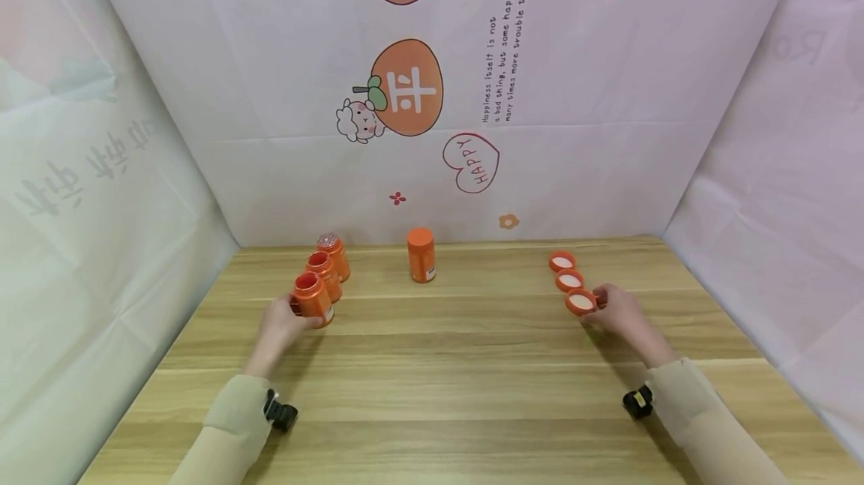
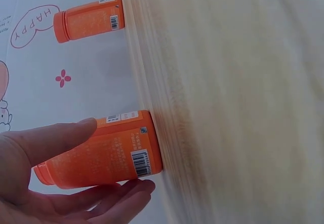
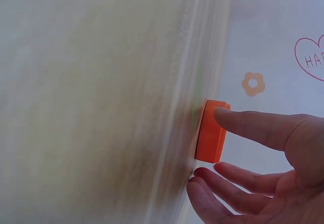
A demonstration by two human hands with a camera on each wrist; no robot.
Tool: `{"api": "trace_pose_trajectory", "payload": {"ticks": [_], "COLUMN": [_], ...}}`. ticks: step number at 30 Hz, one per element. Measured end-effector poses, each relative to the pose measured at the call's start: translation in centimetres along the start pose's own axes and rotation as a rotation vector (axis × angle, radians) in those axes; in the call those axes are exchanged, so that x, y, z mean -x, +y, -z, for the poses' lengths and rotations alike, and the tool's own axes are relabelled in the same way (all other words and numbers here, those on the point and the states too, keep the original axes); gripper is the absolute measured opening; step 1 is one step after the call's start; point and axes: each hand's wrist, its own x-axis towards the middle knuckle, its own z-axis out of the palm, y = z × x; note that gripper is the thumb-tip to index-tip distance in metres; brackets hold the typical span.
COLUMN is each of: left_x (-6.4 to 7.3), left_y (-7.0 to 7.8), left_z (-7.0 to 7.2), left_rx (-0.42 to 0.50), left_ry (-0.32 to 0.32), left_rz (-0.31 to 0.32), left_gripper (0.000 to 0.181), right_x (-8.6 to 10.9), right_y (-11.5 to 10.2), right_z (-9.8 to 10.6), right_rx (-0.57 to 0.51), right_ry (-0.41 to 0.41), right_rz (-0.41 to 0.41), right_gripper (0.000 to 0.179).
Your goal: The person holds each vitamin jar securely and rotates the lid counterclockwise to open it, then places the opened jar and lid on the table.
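Observation:
On the table's left side, my left hand (image 1: 280, 326) holds the nearest of three orange bottles (image 1: 313, 303), which stands upright with its mouth uncapped. The thumb lies along one side of the bottle (image 2: 109, 155) and the fingers along the other in the left wrist view. Right behind it, in a slanting row, stand another uncapped bottle (image 1: 324, 275) and a third bottle (image 1: 335, 258). Over on the right, my right hand (image 1: 617, 310) pinches the nearest orange lid (image 1: 580, 303), white inside facing up. Its thumb (image 3: 253, 125) rests against the lid, fingertips right at the opposite edge.
Two more upturned lids, a middle one (image 1: 570, 280) and a far one (image 1: 562, 261), continue the right-hand row. A capped orange bottle (image 1: 421, 256) stands at the back middle of the wooden table (image 1: 445, 380). Printed white cloth (image 1: 560, 170) walls the back and sides.

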Motion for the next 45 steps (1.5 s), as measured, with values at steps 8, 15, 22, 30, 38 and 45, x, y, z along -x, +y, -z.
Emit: {"api": "trace_pose_trajectory", "payload": {"ticks": [8, 15, 22, 30, 38, 45], "left_x": [0.8, 1.5, 2.3, 2.9, 3.2, 3.2], "left_y": [0.1, 0.0, 0.3, 0.7, 1.5, 2.0], "left_z": [0.1, 0.1, 0.0, -0.2, -1.0, -2.0], "left_rx": [-0.027, -0.021, -0.039, -0.135, -0.170, -0.159], "left_ry": [0.002, 0.028, 0.070, 0.062, 0.025, -0.011], "left_rz": [-0.018, -0.008, -0.032, -0.102, -0.138, -0.138], "left_gripper": [0.059, 0.057, 0.046, 0.026, 0.026, 0.032], "right_x": [1.0, 2.2, 3.2, 3.9, 4.2, 4.5], "right_y": [-0.1, -0.4, -0.7, -1.4, -2.1, -3.1], "right_z": [0.2, 0.4, 0.3, -0.2, -1.1, -1.7], "right_rx": [0.075, 0.114, 0.174, 0.260, 0.257, 0.262], "right_ry": [-0.005, -0.027, -0.046, -0.025, -0.013, -0.008], "right_rz": [0.005, 0.003, 0.001, 0.037, 0.048, 0.072], "right_gripper": [0.072, 0.075, 0.075, 0.063, 0.038, 0.037]}}
